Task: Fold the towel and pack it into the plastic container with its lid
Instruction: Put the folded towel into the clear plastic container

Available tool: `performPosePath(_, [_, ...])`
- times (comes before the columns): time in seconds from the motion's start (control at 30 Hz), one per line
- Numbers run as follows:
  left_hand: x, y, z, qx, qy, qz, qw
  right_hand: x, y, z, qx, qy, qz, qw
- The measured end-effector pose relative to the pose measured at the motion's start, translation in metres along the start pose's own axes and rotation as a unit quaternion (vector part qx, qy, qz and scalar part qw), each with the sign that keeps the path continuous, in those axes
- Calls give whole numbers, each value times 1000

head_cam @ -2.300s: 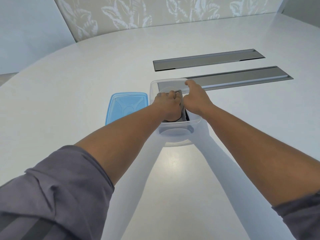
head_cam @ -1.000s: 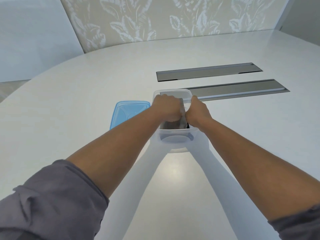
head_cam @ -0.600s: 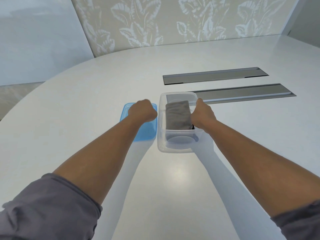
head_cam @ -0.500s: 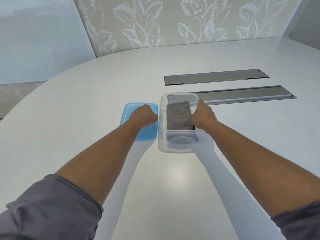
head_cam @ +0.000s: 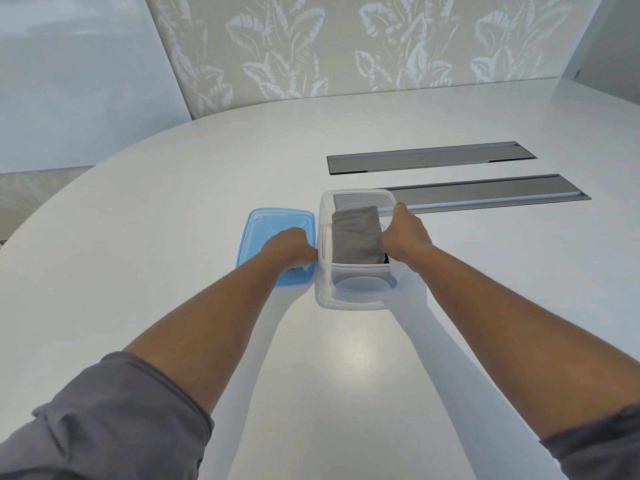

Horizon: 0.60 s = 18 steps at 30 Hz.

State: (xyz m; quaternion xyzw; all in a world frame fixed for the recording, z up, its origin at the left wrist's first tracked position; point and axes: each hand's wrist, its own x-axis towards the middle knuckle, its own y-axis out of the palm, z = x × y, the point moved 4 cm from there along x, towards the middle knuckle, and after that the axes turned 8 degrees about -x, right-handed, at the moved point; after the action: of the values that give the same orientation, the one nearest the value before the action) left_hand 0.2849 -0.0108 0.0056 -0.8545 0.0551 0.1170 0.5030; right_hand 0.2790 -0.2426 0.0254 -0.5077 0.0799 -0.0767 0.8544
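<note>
a: what's different from a couple of seconds back?

b: both hands were down in the container (head_cam: 360, 299) pressing the towel (head_cam: 356, 235). now the left hand (head_cam: 289, 249) has come out and sits on the blue lid (head_cam: 268, 223), which lies flat on the table (head_cam: 173, 202) just left of the container. the right hand (head_cam: 405, 233) has moved to the container's right rim.

a: so the packing part is done?

b: looks that way to me. the towel lies folded inside the container with nothing on it, so the lid is what's left.

a: how are the hands set?

b: the left one is curled over the lid's near right edge; i can't tell if it has really gripped it. the right one is closed on the rim, thumb along the top, steadying the tub.

a: and which way does the towel run?

b: its long axis goes near to far, same as the container and the lid. it sits toward the far end, leaving bare floor at the near end.
</note>
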Motion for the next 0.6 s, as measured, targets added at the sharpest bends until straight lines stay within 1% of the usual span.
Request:
performPosePath(0.1, [-1,1,-3,26,9,8,1000,0,1,-1,6,2,1,1000])
performPosePath(0.2, [-1,-1,-2,16,6,-4,1000,1,2,-2,7,1,2,1000])
performPosePath(0.3, [-4,-15,-3,-2,13,-40,999,2,1,-3,7,0,3,1000])
performPosePath(0.5, [-16,-69,-21,-28,35,-118,992,1,1,-2,7,-3,9,1000])
performPosePath(0.6, [-20,-72,-20,-31,25,-102,994,0,1,-2,7,-3,11,1000])
